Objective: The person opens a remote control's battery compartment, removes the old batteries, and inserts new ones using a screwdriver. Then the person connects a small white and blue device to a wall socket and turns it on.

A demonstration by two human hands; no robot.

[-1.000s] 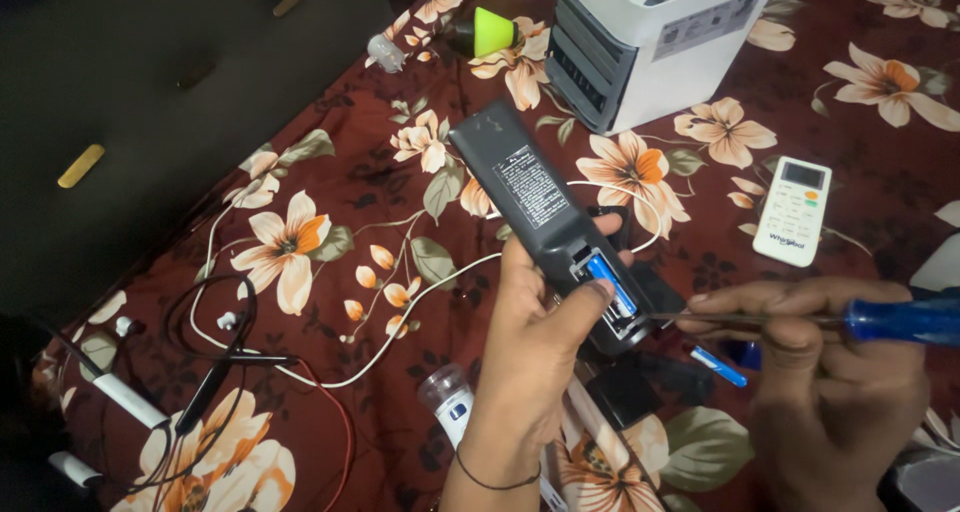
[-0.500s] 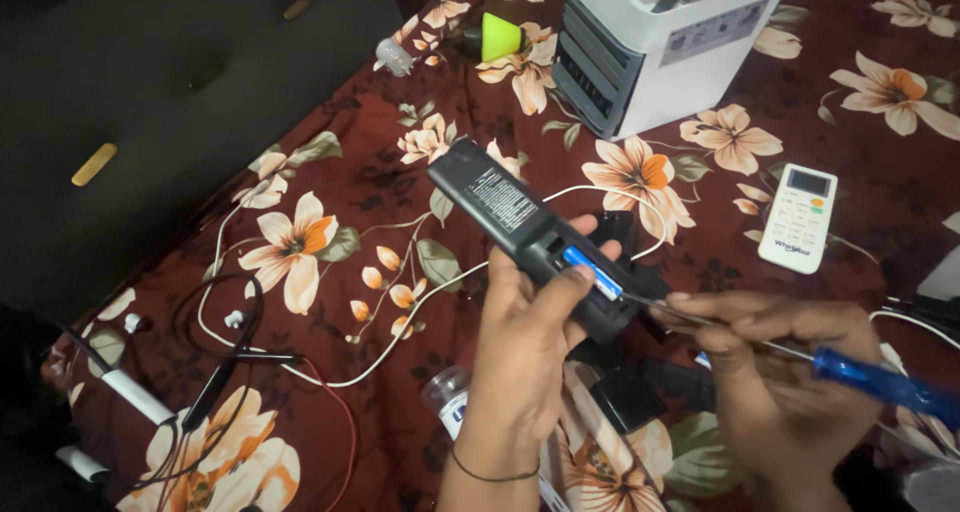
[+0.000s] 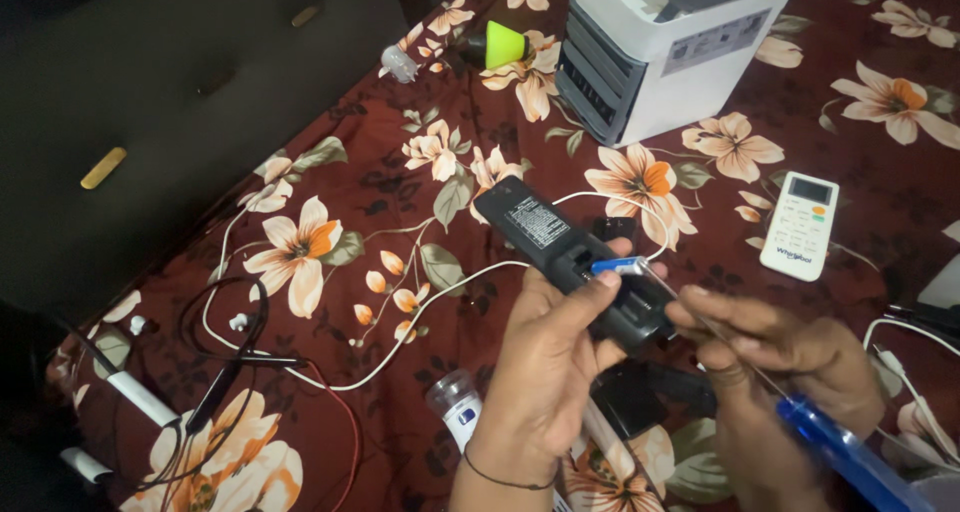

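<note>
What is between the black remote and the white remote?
In the head view, a small black piece, a loop of white cable and flowered cloth lie between the black remote and the white remote.

Matt black plastic remote (image 3: 573,262), translucent blue glossy plastic screwdriver handle (image 3: 850,459), slim metal shaft, soft floral cloth (image 3: 350,222).
</note>
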